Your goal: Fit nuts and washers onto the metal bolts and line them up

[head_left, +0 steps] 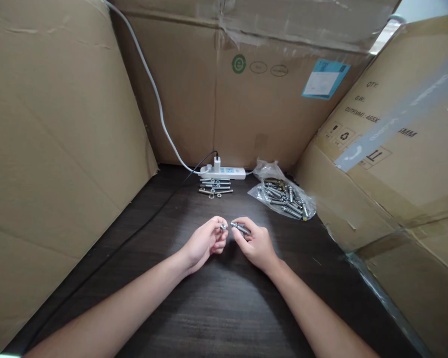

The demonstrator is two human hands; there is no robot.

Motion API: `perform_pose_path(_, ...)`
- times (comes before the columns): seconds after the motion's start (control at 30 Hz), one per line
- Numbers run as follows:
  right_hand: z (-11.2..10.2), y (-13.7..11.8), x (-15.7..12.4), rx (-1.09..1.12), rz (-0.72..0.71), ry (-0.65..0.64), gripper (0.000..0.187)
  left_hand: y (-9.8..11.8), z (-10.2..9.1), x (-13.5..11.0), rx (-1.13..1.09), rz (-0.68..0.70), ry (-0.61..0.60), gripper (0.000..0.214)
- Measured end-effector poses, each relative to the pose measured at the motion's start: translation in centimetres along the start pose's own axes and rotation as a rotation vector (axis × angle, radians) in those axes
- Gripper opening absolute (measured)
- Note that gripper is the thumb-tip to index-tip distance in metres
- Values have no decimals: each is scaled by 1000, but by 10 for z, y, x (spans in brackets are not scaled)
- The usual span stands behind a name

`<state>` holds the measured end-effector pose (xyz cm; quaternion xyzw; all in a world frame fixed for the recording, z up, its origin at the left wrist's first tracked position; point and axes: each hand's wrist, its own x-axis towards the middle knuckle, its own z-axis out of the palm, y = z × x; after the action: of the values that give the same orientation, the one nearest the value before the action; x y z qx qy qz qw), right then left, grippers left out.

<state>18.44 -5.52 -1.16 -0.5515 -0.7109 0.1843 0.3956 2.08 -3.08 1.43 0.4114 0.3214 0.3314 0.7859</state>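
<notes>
Between the thumb and fingers of my left hand (206,239) is a small metal nut (223,226). My right hand (257,243) grips a silver expansion bolt (241,228), its threaded end pointing left toward the nut. A small gap separates the two pieces. Both hands are above the dark tabletop, near its middle. Beyond them lies a group of loose bolts (215,191) in rows, with nuts and washers among them. To the right, a clear plastic bag (259,195) holds several more expansion bolts (283,196).
A white power strip (227,173) with a plugged-in charger (217,163) stands against the back cardboard wall (186,99). A black cable (134,232) runs across the table's left side. Cardboard panels also rise at left (59,124) and right (395,174).
</notes>
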Motion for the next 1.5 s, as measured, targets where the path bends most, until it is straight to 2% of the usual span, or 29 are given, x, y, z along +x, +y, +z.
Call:
perform_pose_path(0.13,0,-1,0,31,-37,-65,26,-4,0,1,-157,-119,-18,11)
perform_pose_path(0.27,1,-1,0,-62,-69,-159,32,-8,-3,4,-167,-176,46,16)
perform_pose_path(0.47,-3,-7,0,-184,-91,-177,31,-11,-3,5,-150,-220,82,17)
perform_pose_path(0.63,-4,-10,0,-224,-88,-153,29,-9,-1,4,-139,-218,82,18)
perform_pose_path(0.87,-4,-3,0,-192,-80,-113,27,-9,-5,5,-192,-233,13,13)
perform_pose_path(1.0,-4,-1,0,-181,-71,-103,24,-12,-6,6,-194,-234,24,15)
perform_pose_path(1.5,-7,-6,0,-80,-47,-163,26,-11,-5,4,-139,-205,3,16)
